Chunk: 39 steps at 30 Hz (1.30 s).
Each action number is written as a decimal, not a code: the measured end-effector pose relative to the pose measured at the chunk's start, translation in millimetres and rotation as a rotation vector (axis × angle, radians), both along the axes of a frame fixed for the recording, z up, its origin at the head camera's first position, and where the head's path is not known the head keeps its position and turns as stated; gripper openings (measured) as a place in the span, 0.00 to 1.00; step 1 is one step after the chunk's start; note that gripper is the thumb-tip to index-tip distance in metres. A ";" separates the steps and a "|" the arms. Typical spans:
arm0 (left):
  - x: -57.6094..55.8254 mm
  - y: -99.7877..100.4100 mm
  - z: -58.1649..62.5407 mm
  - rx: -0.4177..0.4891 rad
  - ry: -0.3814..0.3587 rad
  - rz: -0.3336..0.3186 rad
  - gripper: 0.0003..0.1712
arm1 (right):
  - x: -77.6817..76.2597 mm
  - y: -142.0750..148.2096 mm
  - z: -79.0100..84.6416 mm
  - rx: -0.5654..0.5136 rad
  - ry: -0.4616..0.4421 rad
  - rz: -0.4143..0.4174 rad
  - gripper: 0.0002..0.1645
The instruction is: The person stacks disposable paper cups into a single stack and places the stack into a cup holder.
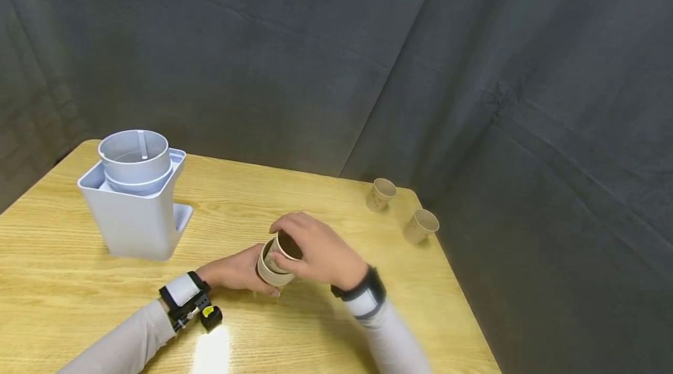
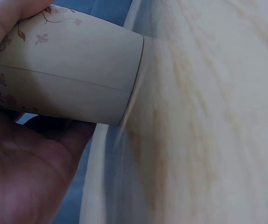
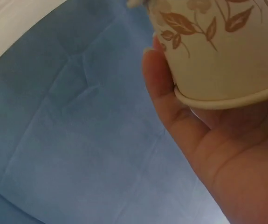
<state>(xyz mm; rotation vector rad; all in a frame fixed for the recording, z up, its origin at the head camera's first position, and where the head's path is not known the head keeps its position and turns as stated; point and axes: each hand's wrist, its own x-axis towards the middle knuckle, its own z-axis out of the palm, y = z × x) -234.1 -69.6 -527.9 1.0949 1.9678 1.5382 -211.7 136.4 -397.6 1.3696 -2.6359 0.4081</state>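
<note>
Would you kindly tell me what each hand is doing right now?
Left hand: holding the lower cup.
Right hand: holding the upper cup, at the lower one's mouth.

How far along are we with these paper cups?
Looks done: the left hand grips what appear to be nested cups, with more than one rim showing. In hand: the right hand holds another cup at their mouth, its rim standing above theirs. Likely left: the farther cup and the nearer cup, standing separately toward the right edge of the table.
</note>
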 end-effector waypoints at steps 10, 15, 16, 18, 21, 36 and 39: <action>1.2 -2.0 1.4 -0.054 0.044 0.008 0.40 | 2.3 -20.3 -21.8 0.192 -0.034 -0.052 0.37; 0.7 -2.2 1.3 -0.026 0.043 -0.013 0.36 | 2.6 -22.3 -26.3 0.209 -0.043 -0.071 0.41; 0.5 -2.1 1.0 -0.028 0.054 -0.014 0.35 | 2.7 -22.4 -26.6 0.207 -0.047 -0.070 0.41; 0.2 -2.0 0.5 -0.027 0.066 -0.017 0.33 | 2.7 -22.4 -27.0 0.205 -0.055 -0.067 0.41; -0.1 -2.0 -0.6 -0.027 0.087 -0.016 0.33 | 2.5 -22.3 -27.3 0.204 -0.076 -0.066 0.41; 0.5 -7.4 -2.2 -0.075 0.112 0.043 0.51 | -1.6 -24.7 -25.8 0.233 -0.128 -0.010 0.51; 1.0 -5.4 -2.9 -0.077 0.105 0.039 0.51 | -1.4 -23.0 -23.9 0.256 -0.127 -0.002 0.52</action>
